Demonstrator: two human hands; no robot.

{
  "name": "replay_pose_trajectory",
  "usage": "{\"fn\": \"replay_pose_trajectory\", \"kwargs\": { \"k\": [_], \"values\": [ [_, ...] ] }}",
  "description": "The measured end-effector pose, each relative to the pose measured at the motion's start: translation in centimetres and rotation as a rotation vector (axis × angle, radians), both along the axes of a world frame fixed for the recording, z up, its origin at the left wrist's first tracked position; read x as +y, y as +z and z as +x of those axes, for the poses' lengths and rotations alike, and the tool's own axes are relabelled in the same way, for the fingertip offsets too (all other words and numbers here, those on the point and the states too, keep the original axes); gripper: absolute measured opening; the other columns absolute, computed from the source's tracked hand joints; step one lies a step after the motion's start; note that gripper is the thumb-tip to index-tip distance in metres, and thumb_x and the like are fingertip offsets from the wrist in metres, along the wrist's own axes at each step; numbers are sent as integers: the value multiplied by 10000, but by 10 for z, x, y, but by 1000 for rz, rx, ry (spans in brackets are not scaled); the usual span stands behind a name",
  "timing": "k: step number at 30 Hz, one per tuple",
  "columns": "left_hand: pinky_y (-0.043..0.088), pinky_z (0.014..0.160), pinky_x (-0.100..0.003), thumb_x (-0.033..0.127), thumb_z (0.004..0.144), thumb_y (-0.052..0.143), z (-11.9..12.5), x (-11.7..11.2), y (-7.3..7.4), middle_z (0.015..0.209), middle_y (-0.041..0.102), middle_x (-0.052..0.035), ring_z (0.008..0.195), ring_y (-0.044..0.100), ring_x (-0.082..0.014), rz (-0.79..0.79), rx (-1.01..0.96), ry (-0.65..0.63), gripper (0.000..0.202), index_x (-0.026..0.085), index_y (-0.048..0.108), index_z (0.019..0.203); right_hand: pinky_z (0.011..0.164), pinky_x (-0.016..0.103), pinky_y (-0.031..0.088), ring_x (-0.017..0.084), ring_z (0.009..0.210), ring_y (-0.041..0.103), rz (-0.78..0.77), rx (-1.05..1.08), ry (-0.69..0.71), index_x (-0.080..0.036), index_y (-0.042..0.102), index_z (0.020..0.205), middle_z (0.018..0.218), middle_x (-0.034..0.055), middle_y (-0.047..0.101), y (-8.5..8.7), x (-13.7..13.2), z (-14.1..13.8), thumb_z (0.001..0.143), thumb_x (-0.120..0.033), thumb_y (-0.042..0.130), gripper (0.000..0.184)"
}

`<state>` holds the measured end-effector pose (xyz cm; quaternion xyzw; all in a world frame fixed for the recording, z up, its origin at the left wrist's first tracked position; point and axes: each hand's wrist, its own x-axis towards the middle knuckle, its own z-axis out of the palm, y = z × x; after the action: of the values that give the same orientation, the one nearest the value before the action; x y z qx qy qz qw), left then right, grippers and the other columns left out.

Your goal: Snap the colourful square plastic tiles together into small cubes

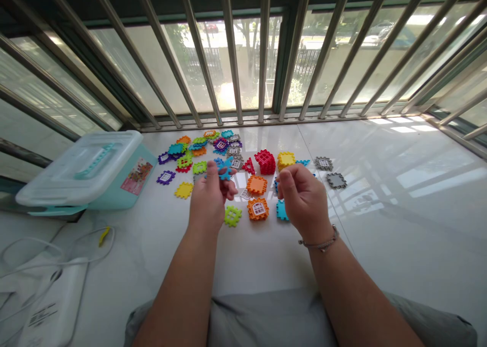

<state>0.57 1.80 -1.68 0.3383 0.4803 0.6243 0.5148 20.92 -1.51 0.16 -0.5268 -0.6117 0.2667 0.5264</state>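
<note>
A blue toothed building tile [225,170] is pinched between the thumb and fingers of my left hand [211,192], above the floor. My right hand [304,200] has its fingers curled in; what they hold, if anything, is hidden. Between the hands lie an orange tile [256,184] and, nearer me, a stack of orange tiles [258,209] with a white window print. Behind them stand a red stack [265,161] and a yellow stack [286,160]. A light blue tile [282,210] shows partly behind my right hand. A green window tile [233,216] lies beside my left hand.
Loose tiles in several colours [183,190] spread at the left. Two grey tiles [337,180] lie at the right. A lidded turquoise box [114,189] stands far left, with a white power strip [57,301] and cable nearer me. Metal bars [262,58] border the back.
</note>
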Motion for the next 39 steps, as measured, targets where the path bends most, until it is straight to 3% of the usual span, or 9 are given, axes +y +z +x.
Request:
{"fn": "replay_pose_trajectory", "kwargs": {
  "k": [4, 11, 16, 19, 22, 27, 31, 35, 39],
  "values": [
    [551, 609, -217, 693, 1007, 736, -12, 12, 5, 578, 588, 77, 419, 418, -53, -64, -326, 201, 515, 178, 753, 986, 616, 344, 450, 177, 583, 559, 8, 95, -59, -273, 632, 896, 630, -18, 597, 3, -2, -1, 1118, -726, 527, 515],
    [522, 609, -206, 636, 1001, 776, -13, 12, 6, 627, 596, 79, 445, 401, -46, -75, -388, 176, 445, 192, 754, 1020, 596, 333, 452, 169, 560, 547, 6, 160, -95, -272, 615, 899, 615, -22, 569, 6, -1, 1, 1115, -757, 496, 545],
    [560, 717, -262, 634, 979, 798, -1, -5, 5, 869, 776, -23, 683, 667, -136, 255, 203, 54, 413, 246, 807, 1120, 590, 308, 455, 165, 611, 588, -109, 146, 126, -269, 644, 1120, 737, -18, 655, -2, 4, 2, 1050, -804, 589, 542],
    [583, 984, -334, 432, 1048, 749, 4, -13, 4, 1182, 845, -80, 1081, 784, -241, 445, 677, -216, 258, 293, 844, 1244, 618, 298, 486, 165, 668, 627, -183, 129, 311, -268, 641, 1184, 813, -9, 703, -9, 6, -4, 1024, -744, 693, 505],
    [557, 1112, -386, 269, 1065, 654, 5, -14, 1, 1332, 825, -82, 1268, 750, -274, 532, 839, -401, 381, 321, 794, 1416, 638, 291, 506, 168, 722, 654, -206, 152, 279, -260, 644, 1080, 849, 9, 727, -13, 8, -9, 1035, -692, 709, 439],
    [570, 1126, -384, 187, 1006, 668, 5, -13, -2, 1405, 799, -86, 1267, 749, -264, 465, 766, -359, 475, 308, 776, 1452, 586, 283, 503, 142, 655, 626, -268, 208, 274, -241, 692, 1091, 926, 31, 777, -12, 13, -9, 993, -659, 759, 435],
    [622, 966, -321, 303, 1042, 696, 10, -12, -5, 1225, 827, -83, 1044, 783, -204, 242, 495, -309, 480, 270, 707, 1521, 564, 288, 490, 136, 600, 597, -250, 218, 196, -243, 712, 1087, 851, 9, 743, -8, 15, -6, 990, -625, 763, 397],
    [645, 755, -315, 646, 969, 792, 14, -9, -9, 929, 811, -74, 761, 743, -179, 54, 196, -319, 499, 193, 814, 1177, 583, 308, 495, 157, 613, 611, -221, 125, 139, -254, 740, 1085, 806, 5, 728, -7, 15, -2, 1011, -565, 759, 320],
    [621, 688, -280, 596, 832, 950, 16, -8, -9, 822, 797, -57, 709, 735, -166, 11, 200, -359, 470, 171, 777, 935, 652, 329, 558, 155, 643, 620, -103, -34, 130, -257, 767, 1116, 982, 48, 782, -9, 15, -3, 1052, -474, 732, 229]
  ]
}}
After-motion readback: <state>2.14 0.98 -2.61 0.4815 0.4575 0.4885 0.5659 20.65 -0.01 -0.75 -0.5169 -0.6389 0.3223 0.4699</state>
